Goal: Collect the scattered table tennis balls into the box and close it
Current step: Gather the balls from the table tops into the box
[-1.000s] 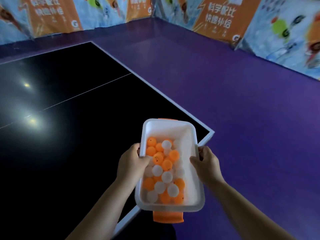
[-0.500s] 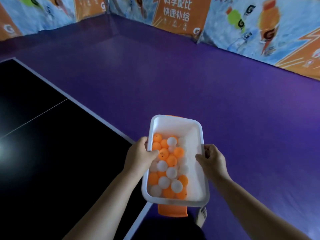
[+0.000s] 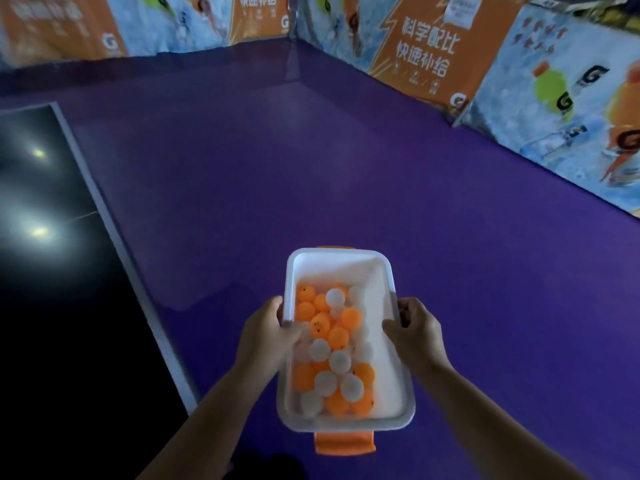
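Observation:
A white rectangular box [image 3: 388, 271] with orange clasps at its near and far ends is held in the air over the purple floor. Several orange and white table tennis balls [image 3: 332, 351] lie piled in it, mostly toward its near left side. My left hand [image 3: 266, 336] grips the box's left rim, thumb hooked inside. My right hand [image 3: 417, 332] grips the right rim the same way. The box has no lid on it, and no lid is in view.
The dark table tennis table [image 3: 59, 271] with its white edge line lies to the left, apart from the box. Purple floor [image 3: 311, 161] stretches ahead. Orange and blue advertising barriers [image 3: 519, 74] fence the far side and the right.
The box has left the table's corner and now hangs over the floor to the table's right. The view has swung right; both hands keep the same grip.

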Demonstrator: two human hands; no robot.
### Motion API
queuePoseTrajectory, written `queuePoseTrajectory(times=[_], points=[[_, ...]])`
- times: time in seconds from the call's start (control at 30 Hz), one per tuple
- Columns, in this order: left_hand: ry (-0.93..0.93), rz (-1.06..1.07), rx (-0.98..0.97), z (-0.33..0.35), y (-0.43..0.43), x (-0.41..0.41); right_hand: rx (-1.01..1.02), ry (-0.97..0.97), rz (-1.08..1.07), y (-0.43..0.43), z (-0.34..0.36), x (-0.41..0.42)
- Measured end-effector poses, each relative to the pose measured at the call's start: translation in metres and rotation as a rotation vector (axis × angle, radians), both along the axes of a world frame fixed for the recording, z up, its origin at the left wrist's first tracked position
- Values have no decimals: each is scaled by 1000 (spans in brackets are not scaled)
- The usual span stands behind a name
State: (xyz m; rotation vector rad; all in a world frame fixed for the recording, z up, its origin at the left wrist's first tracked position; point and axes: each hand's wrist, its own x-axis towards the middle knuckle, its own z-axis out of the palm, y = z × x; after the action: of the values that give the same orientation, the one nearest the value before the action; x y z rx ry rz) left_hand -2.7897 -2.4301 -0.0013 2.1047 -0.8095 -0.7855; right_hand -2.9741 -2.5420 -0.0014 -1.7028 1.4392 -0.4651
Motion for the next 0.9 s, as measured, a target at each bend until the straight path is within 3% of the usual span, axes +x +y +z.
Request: queuePoseTrajectory(times=[0.23, 0.57, 0.9], points=[[-96, 175, -48, -19, -82, 62, 64, -37, 136, -106, -19, 71], [-22, 265, -103, -19, -228, 198, 10, -4, 245, -270, -4, 222], [-125, 322, -94, -20, -358, 320, -5, -40, 401, -427, -17, 362]])
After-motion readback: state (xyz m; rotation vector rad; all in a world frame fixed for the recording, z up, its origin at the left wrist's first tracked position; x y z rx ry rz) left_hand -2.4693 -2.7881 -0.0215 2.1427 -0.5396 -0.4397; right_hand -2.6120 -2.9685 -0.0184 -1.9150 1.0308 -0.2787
